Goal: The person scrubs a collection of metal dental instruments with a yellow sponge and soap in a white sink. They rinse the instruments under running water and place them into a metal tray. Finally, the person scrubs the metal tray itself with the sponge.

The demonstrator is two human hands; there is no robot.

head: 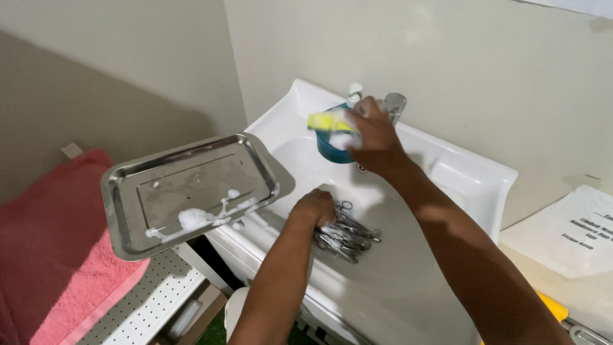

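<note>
Left hand [314, 207] is down in the white sink [447, 172], fingers closed on the pile of steel scissors and forceps [348, 233]; pile looks soapy but unrinsed. Steel tray [191, 191] rests tilted on the sink's left edge, foam streaks on it, so judged scrubbed, rinse left. Right hand [370, 137] grips a yellow sponge [329, 122] with suds, near the blue soap bottle [335, 144] and tap [394, 105]. Pink towel [51, 249] on the left, 1 white paper sheet [575, 230] on the right, beige walls behind.

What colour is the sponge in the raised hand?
Yellow; the sponge shows best in the head view.
</note>
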